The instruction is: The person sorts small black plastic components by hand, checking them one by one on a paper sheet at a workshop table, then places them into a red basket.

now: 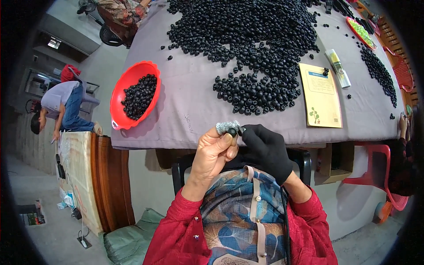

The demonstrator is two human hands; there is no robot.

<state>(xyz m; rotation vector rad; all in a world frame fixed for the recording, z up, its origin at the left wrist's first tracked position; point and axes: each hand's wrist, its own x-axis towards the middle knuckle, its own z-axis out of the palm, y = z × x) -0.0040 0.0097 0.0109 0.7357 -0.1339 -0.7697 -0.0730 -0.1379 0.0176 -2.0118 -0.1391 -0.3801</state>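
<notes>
My left hand (213, 152) is bare, with a glittery silver wrap (226, 126) round its index finger. Thumb and fingers pinch a small round black bead (232, 132) just off the table's near edge. My right hand (268, 152), in a black glove, is closed beside it, its fingertips meeting the bead. A dark tip shows at those fingertips; I cannot make out what it belongs to. Beyond my hands lies a cluster of black beads with holes (258, 95), joining a large heap (247, 31). To the left, a red scalloped bowl (115, 97) holds more black beads.
The grey cloth-covered table (185, 110) bears a yellow booklet (322, 101) and a white tube (338, 68) at right. Farther right are loose beads (380, 73) and a red-rimmed tray (361, 33). A person (62, 99) bends over a wooden piece at left; others sit by the table.
</notes>
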